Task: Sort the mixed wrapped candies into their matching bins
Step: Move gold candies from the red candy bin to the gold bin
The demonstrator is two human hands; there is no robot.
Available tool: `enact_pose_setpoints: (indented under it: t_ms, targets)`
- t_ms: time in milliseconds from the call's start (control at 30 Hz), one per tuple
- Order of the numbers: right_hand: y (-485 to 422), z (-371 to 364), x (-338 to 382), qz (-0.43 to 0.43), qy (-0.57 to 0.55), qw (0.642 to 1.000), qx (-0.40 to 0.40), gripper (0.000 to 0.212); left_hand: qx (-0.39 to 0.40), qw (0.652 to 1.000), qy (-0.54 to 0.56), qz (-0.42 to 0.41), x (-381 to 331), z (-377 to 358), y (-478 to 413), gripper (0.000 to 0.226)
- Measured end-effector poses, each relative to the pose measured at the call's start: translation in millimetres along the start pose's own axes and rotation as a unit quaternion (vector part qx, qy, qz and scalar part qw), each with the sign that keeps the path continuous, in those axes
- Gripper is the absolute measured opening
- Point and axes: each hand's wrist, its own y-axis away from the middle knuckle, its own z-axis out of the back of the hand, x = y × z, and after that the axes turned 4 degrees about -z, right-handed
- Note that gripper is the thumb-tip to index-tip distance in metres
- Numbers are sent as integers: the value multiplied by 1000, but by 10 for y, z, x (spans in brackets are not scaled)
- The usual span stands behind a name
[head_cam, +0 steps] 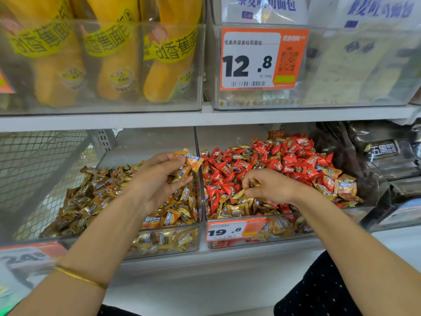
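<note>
Gold-wrapped candies [237, 210] lie among red candies [246, 165] in the right bin [341, 209], where the right grip [271, 185] pinches one. The left grip [159, 179] clutches several above the left bin [159, 254]. The picking-out step looks underway; next, probably carry leftward and release.

Wrapped candies [284, 160] fill two bins side by side on the lower shelf [227, 255], left hand [157, 179] over the left bin [170, 241], right hand [273, 185] in the right bin [284, 226]. Bread packs [118, 60] stand on the upper shelf [136, 120], bagged goods [382, 156] far right.
</note>
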Motion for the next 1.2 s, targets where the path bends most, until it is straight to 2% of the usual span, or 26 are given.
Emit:
enact_pose_setpoints:
  t_ms: [133, 267, 333, 433, 500, 567, 633, 700, 833, 967, 1067, 1133, 1200]
  targets:
    - [68, 106, 32, 12, -159, 985, -59, 5, -6, 1000, 6, 3, -14, 1, 9, 12]
    - [183, 110, 230, 29, -343, 935, -79, 6, -11, 1000, 21, 14, -54, 69, 35, 10]
    - [226, 56, 449, 62, -394, 914, -68, 8, -23, 1000, 12, 16, -97, 148, 47, 10]
    - [148, -76, 870, 100, -337, 935, -50, 8, -58, 997, -42, -12, -186, 301, 58, 9]
    - [-29, -189, 1155, 109, -230, 965, -54, 10, -86, 979, -173, -66, -240, 436, 56, 5]
    - [-205, -284, 1415, 99, -142, 985, -22, 25, -81, 955, -272, -88, -275, 565, 46, 30]
    - [-338, -322, 1540, 57, -127, 989, 46, 49, -55, 960, -268, -68, -306, 628, 43, 42]
    - [-388, -305, 1536, 34, -141, 986, 80, 59, -52, 964, -252, -62, -332, 635, 32, 44]
    - [-294, -215, 1311, 66, -244, 967, 31, 45, -49, 953, -283, -97, -353, 589, 20, 44]
    - [-94, -65, 937, 89, -343, 932, -75, 28, -18, 934, -320, -160, -341, 434, 54, 39]
    - [-50, 82, 599, 49, -295, 947, -116, 25, 51, 923, -329, -193, -297, 190, 114, 36]
    - [-50, 88, 464, 30, -227, 971, -75, 17, 90, 907, -353, -211, -230, 25, 135, 36]
    - [-69, -37, 408, 42, -88, 995, -8, 10, 116, 890, -372, -235, -149, -111, 129, 37]
